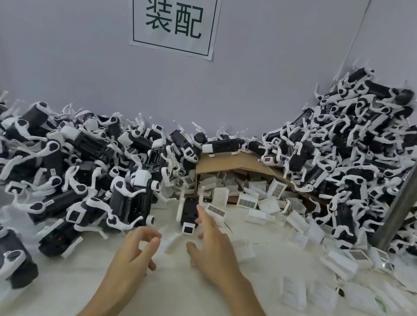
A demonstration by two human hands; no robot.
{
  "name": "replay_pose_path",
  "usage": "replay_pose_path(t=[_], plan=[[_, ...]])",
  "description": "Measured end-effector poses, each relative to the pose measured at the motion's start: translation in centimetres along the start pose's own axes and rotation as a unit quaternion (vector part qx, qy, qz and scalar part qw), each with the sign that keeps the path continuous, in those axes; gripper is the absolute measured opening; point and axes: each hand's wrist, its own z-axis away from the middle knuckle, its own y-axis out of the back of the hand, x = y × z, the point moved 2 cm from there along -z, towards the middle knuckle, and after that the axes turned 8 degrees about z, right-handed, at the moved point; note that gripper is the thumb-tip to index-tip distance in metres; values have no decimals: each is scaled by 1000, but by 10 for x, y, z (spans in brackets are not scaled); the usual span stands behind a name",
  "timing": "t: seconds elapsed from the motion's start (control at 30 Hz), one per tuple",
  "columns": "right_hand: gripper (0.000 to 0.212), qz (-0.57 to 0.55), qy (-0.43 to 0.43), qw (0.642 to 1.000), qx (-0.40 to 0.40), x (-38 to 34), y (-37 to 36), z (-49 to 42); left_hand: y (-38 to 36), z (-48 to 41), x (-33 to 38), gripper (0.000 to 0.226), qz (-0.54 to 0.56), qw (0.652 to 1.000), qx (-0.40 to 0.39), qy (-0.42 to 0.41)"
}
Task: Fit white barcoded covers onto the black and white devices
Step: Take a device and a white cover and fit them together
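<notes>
L hand (136, 252) is hovering over the white table (176, 312), fingers loosely curled w/ nothing in them. R hand (212, 249) is just beside it, not touching. Its fingers are stretching out straight, index tip reaching onto a black-and-white device (188, 211) that's lying on the table just past both hands. A barcoded cover (216, 211) is sitting right next to it. Loose white covers (292, 292) are lying scattered to the R. Further back a cardboard box (242, 165) is holding more. Device piles are sitting L (63, 161) & R (339, 157) against the wall, paper sign (173, 16) hanging above.
</notes>
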Motion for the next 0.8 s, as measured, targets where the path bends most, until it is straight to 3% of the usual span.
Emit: replay_pose_path(t=[0.13,0.23,0.43,0.63,0.8], plan=[[95,-65,-15,997,35,5,5,-8,0,1,2,13,-16,1000,1,-7],[97,-112,-36,993,7,13,9,-17,0,2,3,12,-31,999,1,-16],[50,-132,-10,990,54,13,5,-13,0,3,6,12,-65,997,-11,-26],[7,-110,-11,993,49,7,4,-9,0,5,8,15,-91,995,-20,-28],[13,-184,-52,969,156,4,16,-8,-1,5,5,16,-98,994,-41,-2]])
